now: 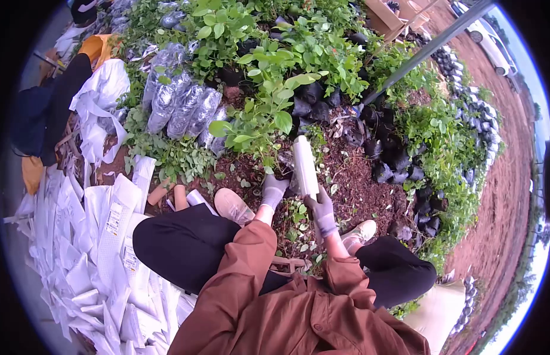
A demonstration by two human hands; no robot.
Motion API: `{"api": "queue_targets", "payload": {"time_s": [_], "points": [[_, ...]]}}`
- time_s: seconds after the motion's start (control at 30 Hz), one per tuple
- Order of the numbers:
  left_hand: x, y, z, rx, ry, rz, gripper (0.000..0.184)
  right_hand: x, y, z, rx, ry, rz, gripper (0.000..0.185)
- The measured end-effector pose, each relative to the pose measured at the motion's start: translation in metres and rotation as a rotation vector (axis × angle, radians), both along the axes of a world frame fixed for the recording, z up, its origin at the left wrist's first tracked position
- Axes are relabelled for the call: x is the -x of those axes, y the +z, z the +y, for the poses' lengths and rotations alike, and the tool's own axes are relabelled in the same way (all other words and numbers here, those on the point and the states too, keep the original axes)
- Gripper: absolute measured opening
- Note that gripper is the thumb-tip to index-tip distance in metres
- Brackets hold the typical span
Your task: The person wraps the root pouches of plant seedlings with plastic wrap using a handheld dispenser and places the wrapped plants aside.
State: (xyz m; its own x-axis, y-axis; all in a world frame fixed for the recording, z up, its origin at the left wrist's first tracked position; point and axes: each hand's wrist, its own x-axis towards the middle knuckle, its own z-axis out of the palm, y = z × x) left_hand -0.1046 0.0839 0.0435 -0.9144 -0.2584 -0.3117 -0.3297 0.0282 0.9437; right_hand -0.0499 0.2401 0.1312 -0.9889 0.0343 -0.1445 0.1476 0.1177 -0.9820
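Observation:
My right hand (322, 211), in a pale grey glove, is closed around the lower end of a roll of whitish clear plastic film (306, 165), which points away from me. Beside it, my left hand (274, 190), also gloved, is closed at the base of a leafy seedling (276, 109). The seedling leans away from me, its leaves above the hand. Part of a dark bag shows between the hand and the roll. The left fingers are partly hidden by the hand's back and the foliage.
Plastic-wrapped bundles (181, 100) lie at left, above cardboard tubes (180, 197) and piled white packages (112, 236). Black nursery bags (399, 160) with plants stand at right. A metal pole (429, 50) slants across. Another person's dark-clothed leg (68, 94) is at far left.

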Motion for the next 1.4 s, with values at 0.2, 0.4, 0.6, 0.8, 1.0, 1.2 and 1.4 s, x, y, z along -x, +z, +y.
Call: {"api": "queue_targets", "payload": {"time_s": [0.2,0.4,0.6,0.8,1.0,1.2,1.4], "points": [[-0.013,-0.011,-0.025,-0.748,0.049,-0.326,0.041,-0.008,-0.001,-0.017,-0.302,-0.004,-0.154,0.049],[-0.029,0.055,-0.012,-0.654,0.012,-0.329,0.107,-0.008,0.019,-0.025,0.470,-0.072,-0.544,0.033],[-0.026,-0.014,-0.006,-0.401,0.031,-0.120,0.093,-0.012,-0.016,-0.012,0.157,-0.003,-0.250,0.039],[-0.011,-0.012,-0.005,-0.021,0.027,-0.043,0.078,-0.012,0.001,-0.011,-0.487,0.038,-0.197,0.051],[-0.017,-0.005,0.007,0.039,0.137,-0.089,0.074,-0.015,-0.016,-0.008,-0.532,-0.097,-0.321,0.053],[-0.033,0.019,-0.031,-0.653,-0.132,-0.683,0.039,-0.021,-0.075,0.003,-0.271,-0.012,-0.326,0.055],[-0.014,0.013,0.002,-0.449,-0.007,-0.626,0.025,-0.003,-0.037,0.019,-0.259,0.031,-0.453,0.057]]}}
